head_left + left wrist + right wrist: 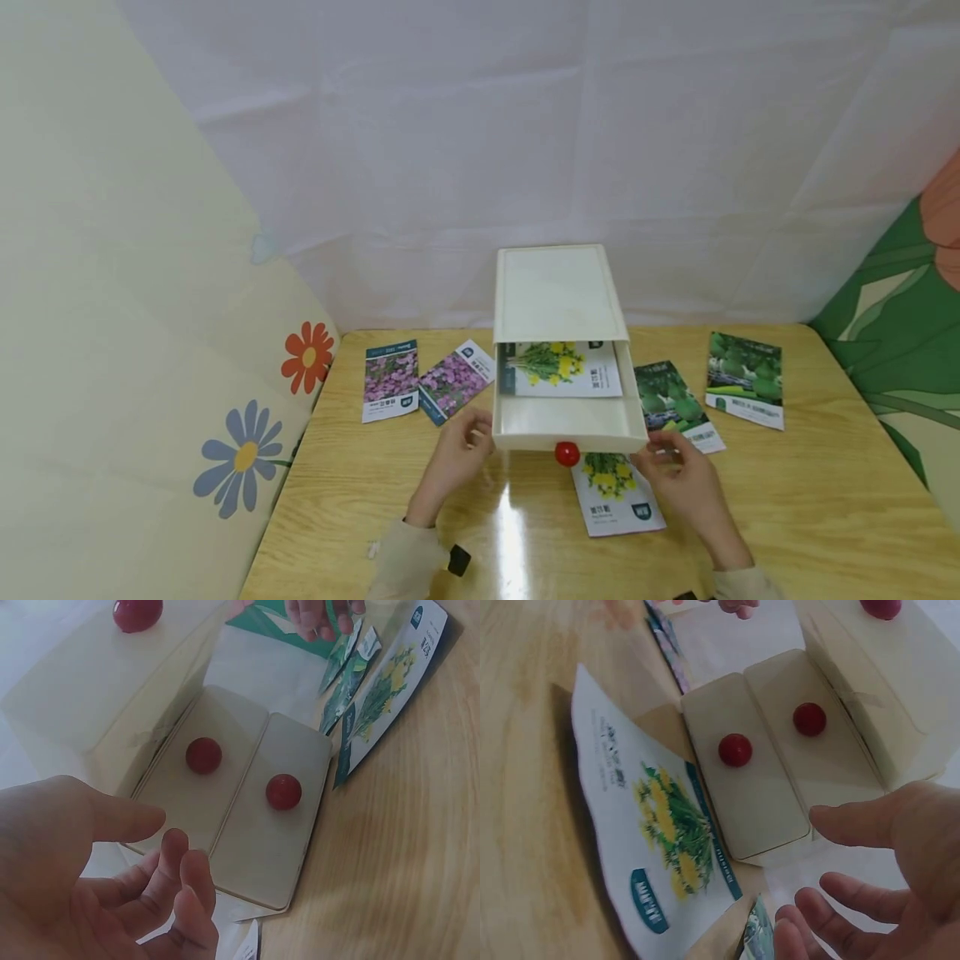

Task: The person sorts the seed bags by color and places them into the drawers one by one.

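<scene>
A white drawer cabinet (558, 292) stands at the table's back with its top drawer (572, 421) pulled out. Inside that drawer lies a seed packet (558, 367) with yellow flowers. The drawer front has a red knob (567, 453). My left hand (459, 446) is beside the drawer's left front corner, and my right hand (686, 479) is by the right one. In the left wrist view my left hand (112, 877) has loosely bent fingers and holds nothing. The right hand (877, 877) looks the same in its own view, thumb and fingers apart.
Two lower drawers (262, 847) with red knobs are closed. Another yellow-flower packet (618, 504) lies before the cabinet. Packets with purple flowers (392, 375) (456, 379) lie left; green packets (667, 396) (745, 375) lie right. A white cloth (465, 167) hangs behind.
</scene>
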Demonstrator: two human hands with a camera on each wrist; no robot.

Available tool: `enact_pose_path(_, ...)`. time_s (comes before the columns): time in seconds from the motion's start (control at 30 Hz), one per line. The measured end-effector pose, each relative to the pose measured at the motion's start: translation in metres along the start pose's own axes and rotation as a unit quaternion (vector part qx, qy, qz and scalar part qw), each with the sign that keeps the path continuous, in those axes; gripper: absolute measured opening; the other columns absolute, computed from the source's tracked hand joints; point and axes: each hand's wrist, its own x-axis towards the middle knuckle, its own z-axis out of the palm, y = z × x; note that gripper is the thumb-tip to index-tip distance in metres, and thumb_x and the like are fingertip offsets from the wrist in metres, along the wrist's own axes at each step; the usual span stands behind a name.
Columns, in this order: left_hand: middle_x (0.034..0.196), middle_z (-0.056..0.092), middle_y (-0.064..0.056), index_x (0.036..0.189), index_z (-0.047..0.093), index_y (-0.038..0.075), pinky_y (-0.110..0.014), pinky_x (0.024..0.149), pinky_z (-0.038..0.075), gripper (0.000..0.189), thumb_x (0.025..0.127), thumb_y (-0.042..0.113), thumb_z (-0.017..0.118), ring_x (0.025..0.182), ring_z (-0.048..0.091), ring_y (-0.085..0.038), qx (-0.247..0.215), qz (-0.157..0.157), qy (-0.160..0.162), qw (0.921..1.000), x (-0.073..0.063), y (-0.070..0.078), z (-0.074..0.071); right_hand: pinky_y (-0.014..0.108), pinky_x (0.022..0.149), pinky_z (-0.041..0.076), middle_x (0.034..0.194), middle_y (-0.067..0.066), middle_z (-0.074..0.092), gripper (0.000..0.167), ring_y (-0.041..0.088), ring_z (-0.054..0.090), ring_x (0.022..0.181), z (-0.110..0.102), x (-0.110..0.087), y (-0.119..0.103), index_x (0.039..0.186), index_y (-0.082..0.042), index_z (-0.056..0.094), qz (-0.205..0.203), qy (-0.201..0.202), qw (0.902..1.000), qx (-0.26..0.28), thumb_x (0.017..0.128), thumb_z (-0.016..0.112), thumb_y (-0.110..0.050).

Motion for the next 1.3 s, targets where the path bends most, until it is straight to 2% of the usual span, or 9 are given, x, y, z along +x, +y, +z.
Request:
enact_pose_path(0.17, 0.095, 0.068, -0.014, 0.108, 0.064, -0.002, -0.019, 0.065, 0.054, 0.024, 0.086, -0.008, 0.057, 0.074, 0.06, -0.008, -0.001, -0.001, -0.014, 0.9999, -0.002, -0.004, 0.004, 0.043, 0.083, 0.058, 0.121, 0.024, 0.061, 0.059, 0.034, 0.063, 0.106, 0.005, -0.004, 0.005, 0.129, 0.002, 0.052, 0.011, -0.043, 0.9978, -0.05, 0.087, 0.079, -0.029)
enact_pose_path(0.37, 0.097, 0.067, -0.015, 0.112, 0.063, 0.0, -0.024, 0.052, 0.056, 0.026, 0.087, -0.005, 0.055, 0.07, 0.065, -0.022, -0.03, -0.026, -0.042, 0.9983, -0.005, -0.009, 0.009, 0.057, 0.095, 0.053, 0.129, 0.03, 0.055, 0.085, 0.043, 0.058, 0.116, 0.015, -0.004, 0.015, 0.138, 0.008, 0.045, 0.01, -0.095, 0.9891, -0.112, 0.08, 0.083, -0.041)
enact_pose_path(0.5, 0.098, 0.067, -0.018, 0.114, 0.062, -0.001, -0.023, 0.049, 0.055, 0.03, 0.086, -0.008, 0.054, 0.065, 0.064, -0.02, -0.035, -0.026, -0.046, 0.998, -0.006, -0.011, 0.013, 0.062, 0.098, 0.049, 0.131, 0.028, 0.052, 0.096, 0.044, 0.055, 0.12, 0.02, -0.003, 0.02, 0.141, 0.005, 0.043, 0.031, -0.106, 0.9845, -0.136, 0.075, 0.085, -0.05)
enact_pose_path(0.67, 0.092, 0.067, -0.022, 0.121, 0.063, 0.005, -0.025, 0.046, 0.053, 0.034, 0.088, -0.006, 0.058, 0.058, 0.059, -0.011, -0.023, -0.019, -0.053, 0.9982, -0.006, -0.014, 0.021, 0.064, 0.097, 0.048, 0.13, 0.029, 0.051, 0.102, 0.044, 0.056, 0.117, 0.022, -0.003, 0.017, 0.142, 0.005, 0.043, 0.035, -0.104, 0.9822, -0.153, 0.068, 0.09, -0.047)
enact_pose_path(0.73, 0.096, 0.07, -0.018, 0.124, 0.063, 0.01, -0.026, 0.051, 0.056, 0.034, 0.091, 0.001, 0.063, 0.064, 0.061, -0.011, -0.009, -0.013, -0.053, 0.9985, -0.005, -0.017, 0.025, 0.064, 0.096, 0.049, 0.13, 0.03, 0.05, 0.102, 0.044, 0.056, 0.116, 0.023, -0.004, 0.014, 0.141, 0.005, 0.044, 0.033, -0.101, 0.9806, -0.165, 0.066, 0.091, -0.046)
enact_pose_path(0.83, 0.107, 0.073, -0.011, 0.125, 0.064, 0.014, -0.03, 0.072, 0.061, 0.032, 0.093, 0.012, 0.067, 0.086, 0.069, -0.016, 0.021, 0.005, -0.047, 0.9987, -0.003, -0.018, 0.032, 0.063, 0.094, 0.05, 0.129, 0.031, 0.051, 0.1, 0.045, 0.057, 0.113, 0.025, -0.005, 0.011, 0.14, 0.004, 0.045, 0.028, -0.094, 0.9795, -0.176, 0.065, 0.092, -0.043)
enact_pose_path(0.97, 0.122, 0.07, -0.01, 0.127, 0.063, 0.011, -0.036, 0.096, 0.056, 0.033, 0.094, 0.009, 0.065, 0.114, 0.066, -0.023, 0.041, 0.036, -0.051, 0.9972, -0.002, -0.014, 0.044, 0.062, 0.09, 0.052, 0.126, 0.031, 0.049, 0.1, 0.043, 0.057, 0.109, 0.026, -0.005, 0.007, 0.141, 0.003, 0.044, 0.026, -0.089, 0.981, -0.171, 0.064, 0.094, -0.037)
enact_pose_path(1.17, 0.135, 0.061, -0.007, 0.14, 0.049, 0.012, -0.04, 0.111, 0.046, 0.05, 0.092, 0.009, 0.063, 0.13, 0.055, -0.021, 0.049, 0.032, -0.062, 0.9964, 0.004, -0.009, 0.065, 0.062, 0.09, 0.051, 0.126, 0.031, 0.048, 0.102, 0.042, 0.056, 0.11, 0.025, -0.005, 0.005, 0.144, 0.001, 0.042, 0.031, -0.094, 0.9827, -0.157, 0.064, 0.094, -0.033)
enact_pose_path(1.3, 0.127, 0.062, -0.003, 0.136, 0.051, 0.013, -0.04, 0.111, 0.046, 0.047, 0.092, 0.015, 0.066, 0.125, 0.056, -0.019, 0.116, 0.034, -0.066, 0.9904, 0.011, -0.007, 0.077, 0.058, 0.088, 0.053, 0.122, 0.027, 0.053, 0.097, 0.037, 0.058, 0.107, 0.025, -0.004, 0.006, 0.14, 0.001, 0.045, 0.03, -0.096, 0.9833, -0.152, 0.063, 0.095, -0.031)
